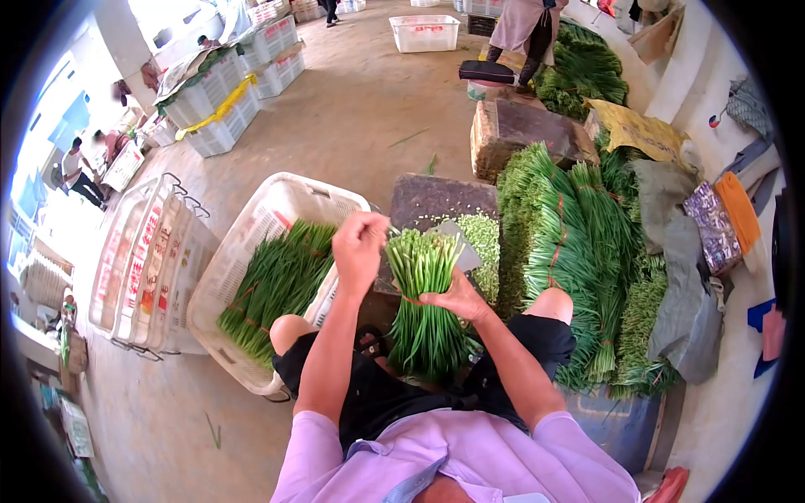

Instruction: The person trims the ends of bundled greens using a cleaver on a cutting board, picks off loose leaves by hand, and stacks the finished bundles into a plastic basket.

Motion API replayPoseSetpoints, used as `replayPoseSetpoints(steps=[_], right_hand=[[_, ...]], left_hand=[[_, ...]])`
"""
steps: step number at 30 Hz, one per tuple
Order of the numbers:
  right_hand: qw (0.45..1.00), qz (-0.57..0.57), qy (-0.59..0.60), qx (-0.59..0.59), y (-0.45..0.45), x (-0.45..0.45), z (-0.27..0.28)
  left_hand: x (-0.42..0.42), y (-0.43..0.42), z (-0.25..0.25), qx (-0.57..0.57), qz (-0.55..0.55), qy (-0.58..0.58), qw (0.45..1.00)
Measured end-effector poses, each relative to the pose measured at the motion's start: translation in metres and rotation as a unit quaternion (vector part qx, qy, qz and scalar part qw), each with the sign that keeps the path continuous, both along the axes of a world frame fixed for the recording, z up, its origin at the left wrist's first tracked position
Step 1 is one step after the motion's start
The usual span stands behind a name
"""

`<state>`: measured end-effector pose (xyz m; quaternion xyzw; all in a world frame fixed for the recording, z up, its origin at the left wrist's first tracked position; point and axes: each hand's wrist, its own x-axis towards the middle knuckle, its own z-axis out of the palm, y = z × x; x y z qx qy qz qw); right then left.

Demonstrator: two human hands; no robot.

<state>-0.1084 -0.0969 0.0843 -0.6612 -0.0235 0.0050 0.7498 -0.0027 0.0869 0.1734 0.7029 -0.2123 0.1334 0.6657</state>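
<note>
Between my knees stands a bunch of green chives [428,310], pale cut ends up and dark leaf tips down, with a red band around its middle. My right hand [459,298] is wrapped round the bunch's right side, thumb across the front. My left hand [359,245] is raised at the upper left of the bunch, fingers curled together; what they pinch, if anything, is too small to make out. Behind the bunch is a dark wooden block [415,197] strewn with chopped stem bits [482,239]. A flat grey blade-like piece [463,245] shows partly beside the bunch.
At my left, a white plastic crate [210,289] holds banded chives [277,277]; stacked crates [155,260] stand beyond. More chive bundles [562,235] are piled at my right, near grey sacks [683,293]. Ahead are another block [528,134] and a person in an apron [524,29].
</note>
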Motion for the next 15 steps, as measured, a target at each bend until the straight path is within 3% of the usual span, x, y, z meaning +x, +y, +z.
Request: replayPoseSetpoints(steps=[1, 3, 4, 6, 8, 10, 12, 13, 14, 15], right_hand=[[1.0, 0.001, 0.0, -0.001, 0.0, 0.0, -0.003], [1.0, 0.018, 0.001, 0.009, -0.001, -0.003, -0.01], [1.0, 0.013, -0.011, 0.021, 0.0, -0.007, -0.002], [0.998, 0.01, 0.004, 0.06, -0.003, -0.015, 0.018], [0.995, 0.0, 0.015, 0.103, -0.01, -0.016, 0.024], [0.997, -0.045, -0.022, 0.066, -0.018, -0.015, 0.025], [0.991, -0.109, -0.08, 0.008, -0.018, -0.016, 0.04], [0.99, -0.099, -0.082, -0.051, -0.021, -0.017, 0.05], [0.968, -0.132, -0.127, -0.172, -0.023, -0.017, 0.042], [0.96, -0.137, -0.147, -0.196, -0.02, -0.017, 0.043]], left_hand=[[0.011, 0.001, 0.001, -0.001, 0.001, 0.0, 1.0], [0.031, 0.009, 0.002, -0.247, -0.03, 0.069, 0.966], [0.034, 0.017, -0.001, -0.248, -0.031, 0.069, 0.966], [0.032, 0.036, -0.01, -0.062, 0.123, 0.12, 0.983], [0.026, 0.059, -0.055, 0.213, 0.132, -0.053, 0.967], [-0.015, 0.057, -0.075, 0.299, 0.189, -0.012, 0.935], [-0.059, 0.055, -0.055, 0.229, 0.005, 0.174, 0.958], [-0.075, 0.052, -0.055, 0.011, -0.176, 0.359, 0.917], [-0.093, 0.048, -0.053, -0.071, -0.319, 0.385, 0.863], [-0.099, 0.04, -0.059, -0.139, -0.433, 0.439, 0.775]])
